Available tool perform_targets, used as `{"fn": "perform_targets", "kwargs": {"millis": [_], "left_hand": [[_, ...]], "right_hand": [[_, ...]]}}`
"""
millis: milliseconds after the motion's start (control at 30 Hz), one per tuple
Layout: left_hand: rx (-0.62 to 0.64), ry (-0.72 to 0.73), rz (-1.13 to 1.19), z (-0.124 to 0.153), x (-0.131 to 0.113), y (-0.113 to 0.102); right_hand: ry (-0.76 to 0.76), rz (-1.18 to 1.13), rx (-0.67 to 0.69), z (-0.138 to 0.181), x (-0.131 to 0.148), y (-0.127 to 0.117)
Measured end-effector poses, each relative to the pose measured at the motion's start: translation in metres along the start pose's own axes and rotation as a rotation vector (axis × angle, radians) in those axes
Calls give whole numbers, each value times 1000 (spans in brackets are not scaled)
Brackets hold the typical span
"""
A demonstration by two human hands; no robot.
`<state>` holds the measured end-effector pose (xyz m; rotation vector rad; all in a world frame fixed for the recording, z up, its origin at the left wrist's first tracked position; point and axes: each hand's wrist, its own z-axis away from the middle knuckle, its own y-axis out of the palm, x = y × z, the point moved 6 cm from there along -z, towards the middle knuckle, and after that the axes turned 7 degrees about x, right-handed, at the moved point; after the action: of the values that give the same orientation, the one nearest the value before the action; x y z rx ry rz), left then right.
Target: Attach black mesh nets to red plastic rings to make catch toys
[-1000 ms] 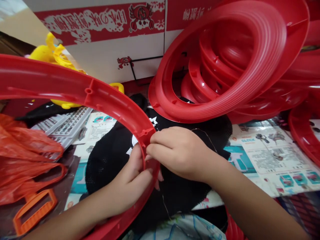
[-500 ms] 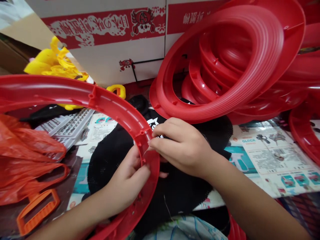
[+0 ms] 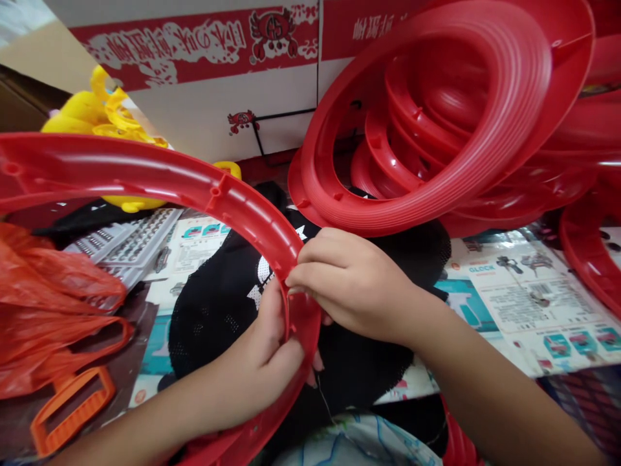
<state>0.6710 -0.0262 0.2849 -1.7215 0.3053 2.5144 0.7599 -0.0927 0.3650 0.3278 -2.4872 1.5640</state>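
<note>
A large red plastic ring (image 3: pixel 169 169), its hollow ribbed side facing me, arches from the left edge to my lap. My left hand (image 3: pixel 264 362) is closed around its right side, thumb inside the channel and fingertips showing beyond the outer rim. Against the inner rim, just above that thumb, my right hand (image 3: pixel 359 285) pinches with thumb and forefinger. Something thin may be in the pinch, but I cannot make it out. A thin thread or wire (image 3: pixel 324 398) dangles below the left fingertips. Beneath both hands lies black mesh cloth (image 3: pixel 208 291) with white print.
Several red rings (image 3: pixel 427 217) are piled at the right against white cartons (image 3: pixel 194 123). On the left are an orange plastic bag (image 3: pixel 43 304), an orange handle (image 3: pixel 72 414), a tray of small metal parts (image 3: pixel 140 243) and yellow plastic pieces (image 3: pixel 77 113). Printed card sheets (image 3: pixel 514 310) cover the table.
The ring has turned and shifted right through my grip, its screw posts sliding along. My left hand has moved slightly right with it; the right hand still pinches near the inner rim.
</note>
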Motion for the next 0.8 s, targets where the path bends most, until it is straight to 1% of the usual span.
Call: {"fn": "perform_targets", "kwargs": {"millis": [67, 133, 267, 367, 467, 600, 667, 800], "left_hand": [[13, 20, 5, -1, 0, 1], [1, 102, 62, -3, -2, 0], [-2, 301, 127, -3, -6, -3], [6, 365, 134, 1, -1, -7], [-15, 332, 150, 2, 7, -12], [20, 190, 169, -1, 9, -10], [24, 144, 129, -2, 6, -10], [-48, 202, -35, -2, -3, -11]], "right_hand": [[9, -46, 28, 0, -1, -1], [15, -71, 32, 0, 0, -3], [12, -80, -20, 1, 4, -6], [24, -58, -63, 3, 5, -4], [50, 21, -79, 4, 4, -3], [22, 148, -59, 4, 5, -5], [7, 179, -34, 4, 6, -6], [-9, 170, 24, 2, 7, -5]]}}
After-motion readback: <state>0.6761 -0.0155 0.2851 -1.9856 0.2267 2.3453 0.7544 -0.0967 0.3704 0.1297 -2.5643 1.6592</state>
